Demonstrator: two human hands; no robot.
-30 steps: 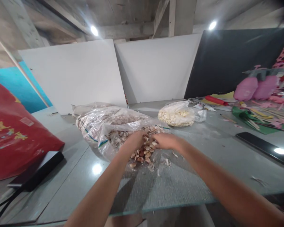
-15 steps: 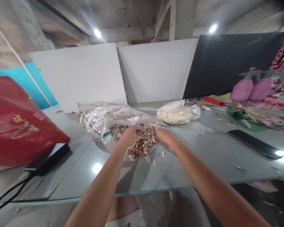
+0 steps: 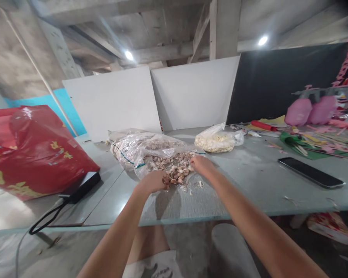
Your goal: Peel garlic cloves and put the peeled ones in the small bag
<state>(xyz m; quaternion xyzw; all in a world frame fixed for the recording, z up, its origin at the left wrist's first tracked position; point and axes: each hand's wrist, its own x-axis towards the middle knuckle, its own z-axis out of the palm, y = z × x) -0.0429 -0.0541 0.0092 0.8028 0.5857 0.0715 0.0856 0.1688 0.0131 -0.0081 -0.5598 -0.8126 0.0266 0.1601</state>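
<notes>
The heap of brown cloves (image 3: 178, 172), which look like garlic in its skin, lies on the table (image 3: 243, 185), at the open mouth of a big clear bag (image 3: 150, 143). There are too many cloves to count.

The left hand (image 3: 156, 181) is at the near left edge of the heap. Its fingers are bent in against the cloves, but I cannot tell if they hold one. The right hand (image 3: 202, 165) is at the right edge with its fingers curled, and I cannot tell if it holds anything.

The step in hand seems to be working through the heap with both hands. The next move seems to call for a soft pinch on one clove (they are small and could roll off).

Just past the right hand is one small bag of pale pieces (image 3: 217, 142). Farther out I count one red bag (image 3: 46, 154) and one black box (image 3: 85, 188) on the left, and one phone (image 3: 310, 172) and two pink bottles (image 3: 298, 111) on the right. Two white boards (image 3: 113, 102) and one black board (image 3: 284, 85) stand behind.
</notes>
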